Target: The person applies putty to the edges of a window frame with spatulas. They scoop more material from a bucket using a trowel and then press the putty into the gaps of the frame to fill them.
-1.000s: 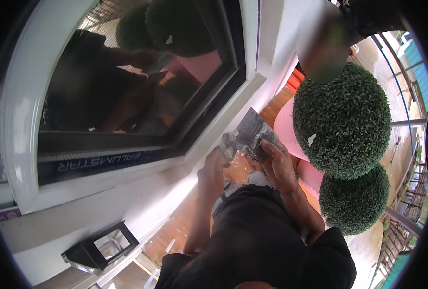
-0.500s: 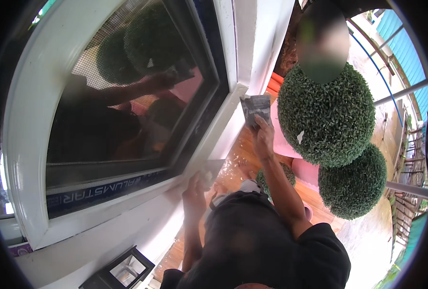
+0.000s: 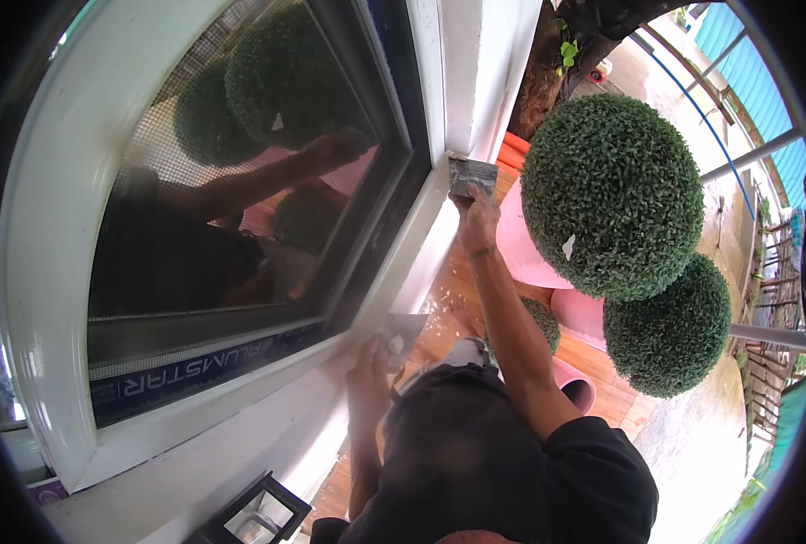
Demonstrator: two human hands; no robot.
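My right hand [image 3: 479, 222] is closed on a wide grey putty knife [image 3: 473, 172]. Its blade lies against or very near the white window trim [image 3: 430, 213], by the lower corner where trim meets wall. Lower and to the left, my left hand [image 3: 366, 370] grips a second flat scraper [image 3: 412, 326], greyish and partly see-through in the glare. A lump of white putty [image 3: 395, 344] sits on that scraper. The left fingers are blurred by haze, and its handle is hidden.
A dark screened window [image 3: 240, 208] fills the left. Round topiary bushes [image 3: 611, 195] stand close on the right, with pink pots [image 3: 525, 245] beneath. A black wall lantern [image 3: 262, 508] is at bottom left. White flecks lie on the wooden floor [image 3: 457, 286].
My right hand and its putty knife have shifted slightly up and left, closer to the trim's corner. The left scraper has tilted and moved a little lower.
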